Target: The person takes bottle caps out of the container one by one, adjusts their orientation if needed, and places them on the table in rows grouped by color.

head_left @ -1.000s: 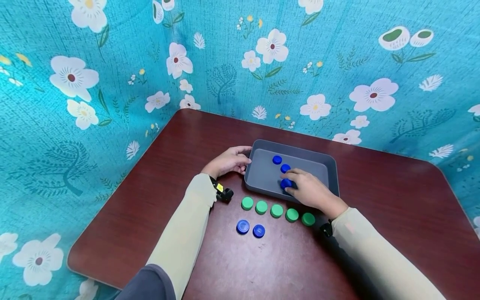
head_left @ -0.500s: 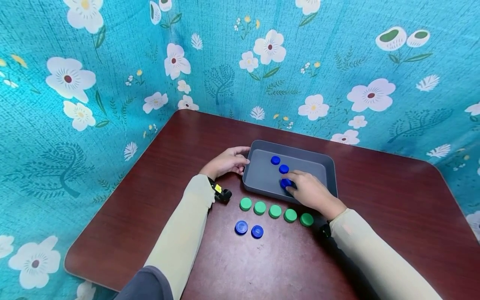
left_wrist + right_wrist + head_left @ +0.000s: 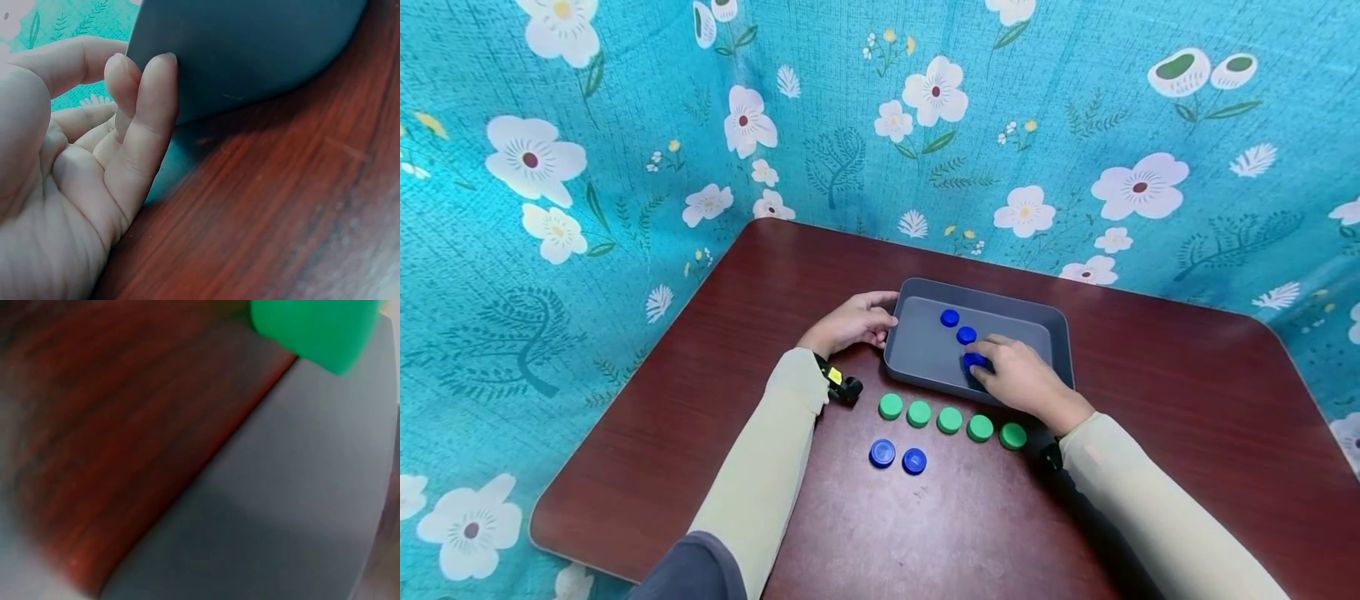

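Note:
A dark grey rectangular tray lies on the table. At its left end my left hand grips the wall; in the left wrist view the curled fingertips touch the tray's outer side. My right hand reaches over the near wall and pinches a blue bottle cap low inside the tray. Two other blue caps, the far one and the middle one, lie in a slanting line with it. The right wrist view is blurred and shows no fingers, only the tray wall and a green cap.
A row of several green caps sits on the brown table in front of the tray. Nearer still are two blue caps, one left and one right. A flowered turquoise curtain hangs behind the table.
The blue cap in my right hand has shifted slightly to the right and away within the tray. My left hand keeps its place on the tray. The head view has moved a little.

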The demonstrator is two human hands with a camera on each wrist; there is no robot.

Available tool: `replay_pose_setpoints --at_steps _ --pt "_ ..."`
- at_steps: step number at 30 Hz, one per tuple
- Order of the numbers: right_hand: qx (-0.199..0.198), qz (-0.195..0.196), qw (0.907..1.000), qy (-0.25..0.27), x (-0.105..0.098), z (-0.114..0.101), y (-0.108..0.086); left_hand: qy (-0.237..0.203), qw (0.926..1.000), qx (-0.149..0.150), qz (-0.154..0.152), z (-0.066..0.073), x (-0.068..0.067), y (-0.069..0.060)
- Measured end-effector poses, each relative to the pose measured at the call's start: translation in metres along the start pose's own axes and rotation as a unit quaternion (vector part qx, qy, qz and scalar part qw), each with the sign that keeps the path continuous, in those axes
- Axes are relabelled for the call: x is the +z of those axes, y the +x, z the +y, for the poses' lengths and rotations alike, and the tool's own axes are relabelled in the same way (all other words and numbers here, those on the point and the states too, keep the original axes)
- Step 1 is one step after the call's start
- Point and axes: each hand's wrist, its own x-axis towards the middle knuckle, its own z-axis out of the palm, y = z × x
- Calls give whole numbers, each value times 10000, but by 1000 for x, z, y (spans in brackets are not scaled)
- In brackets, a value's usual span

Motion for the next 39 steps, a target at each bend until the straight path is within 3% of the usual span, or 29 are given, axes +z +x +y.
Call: replay_pose_setpoints --at_steps 10,21,39 --pt "314 -123 9993 129 -2 0 -4 -21 10000 79 -29 -1 -1 1" --pt "117 -86 9999 -68 -7 4 -10 -26 10000 69 -37 -1 0 1" --pt "-283 50 9994 168 -13 -14 -37 -38 9999 126 -32 -4 0 3"
